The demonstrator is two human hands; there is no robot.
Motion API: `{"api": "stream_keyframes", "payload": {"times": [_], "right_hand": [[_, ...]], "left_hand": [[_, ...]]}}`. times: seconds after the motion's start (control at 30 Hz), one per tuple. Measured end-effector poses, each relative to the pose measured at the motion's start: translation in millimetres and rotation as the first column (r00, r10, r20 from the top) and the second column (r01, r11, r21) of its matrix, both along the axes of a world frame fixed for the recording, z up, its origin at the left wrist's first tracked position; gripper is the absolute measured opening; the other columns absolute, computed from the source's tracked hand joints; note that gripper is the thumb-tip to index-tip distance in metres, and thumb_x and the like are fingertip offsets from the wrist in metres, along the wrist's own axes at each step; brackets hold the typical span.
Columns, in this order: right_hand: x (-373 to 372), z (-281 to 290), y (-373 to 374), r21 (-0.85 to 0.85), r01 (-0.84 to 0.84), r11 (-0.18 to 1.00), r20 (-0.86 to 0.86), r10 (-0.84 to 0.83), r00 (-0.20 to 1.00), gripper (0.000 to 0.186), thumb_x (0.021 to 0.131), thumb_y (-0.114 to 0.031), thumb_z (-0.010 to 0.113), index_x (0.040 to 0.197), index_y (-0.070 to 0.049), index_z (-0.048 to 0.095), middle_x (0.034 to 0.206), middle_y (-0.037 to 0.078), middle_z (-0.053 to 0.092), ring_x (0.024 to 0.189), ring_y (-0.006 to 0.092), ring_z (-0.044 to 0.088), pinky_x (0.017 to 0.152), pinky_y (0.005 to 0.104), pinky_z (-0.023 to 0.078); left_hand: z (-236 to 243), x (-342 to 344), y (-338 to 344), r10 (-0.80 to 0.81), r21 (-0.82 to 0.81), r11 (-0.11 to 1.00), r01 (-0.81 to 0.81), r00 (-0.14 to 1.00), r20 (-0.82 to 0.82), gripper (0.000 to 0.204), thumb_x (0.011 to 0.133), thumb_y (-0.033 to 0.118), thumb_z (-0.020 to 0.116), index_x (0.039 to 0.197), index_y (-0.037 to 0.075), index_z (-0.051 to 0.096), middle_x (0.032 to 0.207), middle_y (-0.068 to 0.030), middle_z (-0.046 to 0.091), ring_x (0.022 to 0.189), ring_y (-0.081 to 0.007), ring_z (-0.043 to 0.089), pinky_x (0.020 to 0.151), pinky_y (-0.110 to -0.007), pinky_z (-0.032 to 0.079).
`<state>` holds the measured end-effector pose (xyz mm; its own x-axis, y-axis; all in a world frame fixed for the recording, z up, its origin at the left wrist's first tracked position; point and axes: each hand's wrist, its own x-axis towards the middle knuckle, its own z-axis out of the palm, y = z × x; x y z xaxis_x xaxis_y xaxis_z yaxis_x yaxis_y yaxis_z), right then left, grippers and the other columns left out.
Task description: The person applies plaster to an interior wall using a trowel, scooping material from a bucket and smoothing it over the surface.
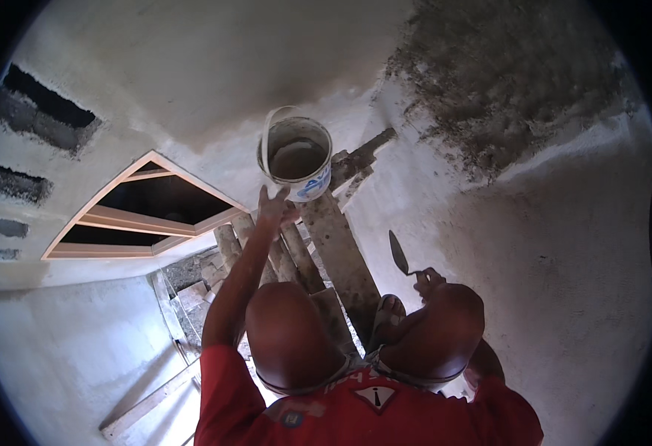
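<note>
A white bucket (312, 183) with a raised white handle stands ahead of me on the wooden boards, with greyish material inside. My left hand (274, 209) reaches to the bucket's near left side, fingers apart; whether the fingertips touch it I cannot tell. My right hand (430, 282) is closed around the handle of a pointing trowel (398, 253), beside my right knee. The trowel's narrow leaf-shaped blade points up and away from me, close to the wall and apart from the bucket.
I squat on a scaffold of wooden planks (341, 256) with gaps between them. Dark, rough wet mortar (512, 82) covers part of the wall at upper right. On the left are a wood-framed opening (136, 251) and several dark slots (14, 182). Rubble (192, 293) lies below.
</note>
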<state>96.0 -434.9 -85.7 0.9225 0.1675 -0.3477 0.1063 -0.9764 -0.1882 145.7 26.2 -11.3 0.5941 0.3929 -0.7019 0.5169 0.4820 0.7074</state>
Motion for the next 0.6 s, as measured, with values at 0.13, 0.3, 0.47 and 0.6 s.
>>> {"api": "stream_keyframes", "payload": {"times": [0.13, 0.3, 0.47, 0.6], "right_hand": [[33.9, 16.5, 10.9, 0.125, -0.040, 0.991, 0.143, 0.022, 0.989, 0.035, 0.082, -0.035, 0.063, 0.108, -0.011, 0.059, 0.080, 0.014, 0.068, 0.068, 0.0264, 0.067, 0.067, 0.0395, 0.055], [61.7, 42.7, -9.4, 0.362, 0.420, 0.832, -0.248, -0.348, 0.904, 0.034, 0.081, -0.019, 0.066, 0.111, -0.005, 0.060, 0.072, 0.010, 0.063, 0.062, 0.0233, 0.064, 0.054, 0.0371, 0.055], [76.8, 65.8, 6.8, 0.457, 0.495, 0.739, -0.402, -0.325, 0.856, 0.030, 0.082, -0.018, 0.067, 0.106, -0.001, 0.061, 0.072, 0.008, 0.064, 0.057, 0.0156, 0.062, 0.046, 0.0322, 0.053], [125.8, 19.3, -5.1, 0.341, 0.412, 0.845, -0.308, -0.314, 0.898, 0.030, 0.083, -0.021, 0.066, 0.105, 0.000, 0.061, 0.074, 0.010, 0.065, 0.057, 0.0181, 0.064, 0.048, 0.0340, 0.054]], "left_hand": [[-111.2, -90.6, 26.1, -0.254, 0.805, 0.526, 0.274, 0.954, -0.159, 0.079, 0.084, 0.036, 0.065, 0.148, 0.013, 0.025, 0.141, -0.0313, 0.036, 0.133, -0.0432, 0.034, 0.109, -0.057, 0.024], [-151.4, -160.3, 12.7, -0.043, 0.750, 0.328, 0.574, 0.802, -0.595, 0.078, 0.077, 0.036, 0.069, 0.145, 0.020, 0.034, 0.155, -0.0180, 0.019, 0.141, -0.0400, 0.014, 0.113, -0.056, 0.010], [-195.9, -196.4, 18.8, 0.010, 0.624, 0.291, 0.725, 0.650, -0.760, 0.090, 0.070, 0.042, 0.074, 0.147, 0.028, 0.029, 0.158, -0.0133, 0.010, 0.143, -0.0436, 0.006, 0.114, -0.056, 0.010], [-194.8, -203.4, 6.4, 0.016, 0.732, 0.174, 0.659, 0.741, -0.671, 0.099, 0.067, 0.044, 0.076, 0.149, 0.021, 0.026, 0.157, -0.0178, 0.007, 0.142, -0.0470, 0.003, 0.114, -0.059, 0.008]]}}
